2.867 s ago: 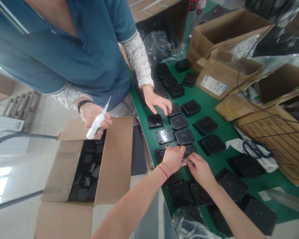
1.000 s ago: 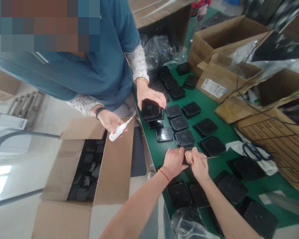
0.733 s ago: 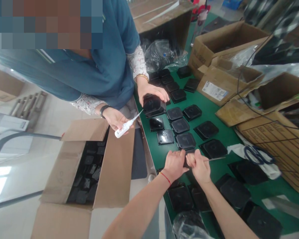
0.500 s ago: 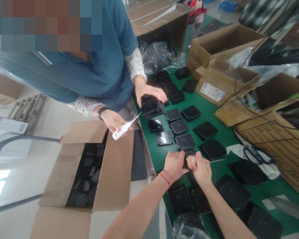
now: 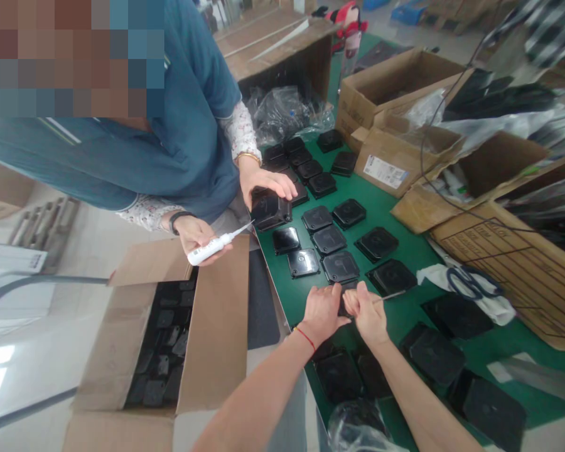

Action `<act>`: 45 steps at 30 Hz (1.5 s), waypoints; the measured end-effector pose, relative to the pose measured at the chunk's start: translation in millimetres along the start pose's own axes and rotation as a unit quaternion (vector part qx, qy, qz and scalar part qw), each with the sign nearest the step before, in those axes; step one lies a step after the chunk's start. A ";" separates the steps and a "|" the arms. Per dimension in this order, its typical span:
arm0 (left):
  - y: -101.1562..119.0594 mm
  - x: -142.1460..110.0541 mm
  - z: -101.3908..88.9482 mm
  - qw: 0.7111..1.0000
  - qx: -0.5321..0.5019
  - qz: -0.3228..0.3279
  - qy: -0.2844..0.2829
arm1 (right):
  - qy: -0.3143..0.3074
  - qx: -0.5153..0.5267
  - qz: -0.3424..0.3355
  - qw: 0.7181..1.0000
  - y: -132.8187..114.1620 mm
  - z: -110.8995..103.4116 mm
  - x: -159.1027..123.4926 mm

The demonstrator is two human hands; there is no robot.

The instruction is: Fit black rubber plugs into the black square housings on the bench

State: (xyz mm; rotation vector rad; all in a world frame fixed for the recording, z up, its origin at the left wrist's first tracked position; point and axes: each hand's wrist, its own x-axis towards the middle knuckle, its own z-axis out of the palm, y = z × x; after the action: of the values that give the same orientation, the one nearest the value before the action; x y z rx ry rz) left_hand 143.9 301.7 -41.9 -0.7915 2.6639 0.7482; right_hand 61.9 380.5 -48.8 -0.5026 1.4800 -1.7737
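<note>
My left hand (image 5: 324, 312) is closed on the near side of a black plastic cover (image 5: 348, 287), which is mostly hidden behind my fingers. Close beside it, my right hand (image 5: 367, 312) is a fist around a slim metal rod (image 5: 392, 295) whose bare end sticks out to the right. The rod's other end is hidden by the hand. Several more black covers lie just beyond, among them a flat one (image 5: 341, 267) and a shiny one (image 5: 304, 262). Larger black housings (image 5: 432, 353) lie to the right of my right wrist.
Across the green table (image 5: 282, 285), a co-worker holds a white nozzle bottle (image 5: 210, 250) against a black housing (image 5: 269, 211). Cardboard boxes (image 5: 390, 166) line the far right side. Scissors (image 5: 473, 280) lie on a white cloth (image 5: 440, 279). An open carton (image 5: 221, 326) of black parts stands left.
The view has shifted slightly, so the table and boxes sit further left. Both my hands keep their grip. The co-worker's bottle lies at a slightly flatter angle.
</note>
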 end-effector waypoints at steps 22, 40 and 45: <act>63.7 16.4 -23.2 0.979 -0.196 -0.015 0.054 | 0.298 -0.111 0.022 0.948 -82.3 -95.9 -89.3; 93.4 -21.3 -56.5 0.763 -0.635 -0.012 -0.120 | 0.046 -0.449 -0.104 0.886 -118.8 -57.9 -45.5; 77.3 -56.1 -4.7 0.985 -0.144 0.090 -0.028 | 0.293 -0.300 0.039 0.907 -108.2 -105.9 -101.8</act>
State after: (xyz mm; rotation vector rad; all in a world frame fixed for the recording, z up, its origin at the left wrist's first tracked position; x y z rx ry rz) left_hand 145.3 379.0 14.4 -0.5861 2.6359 1.2049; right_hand 18.8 531.3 44.7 -0.1907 2.4589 -1.4393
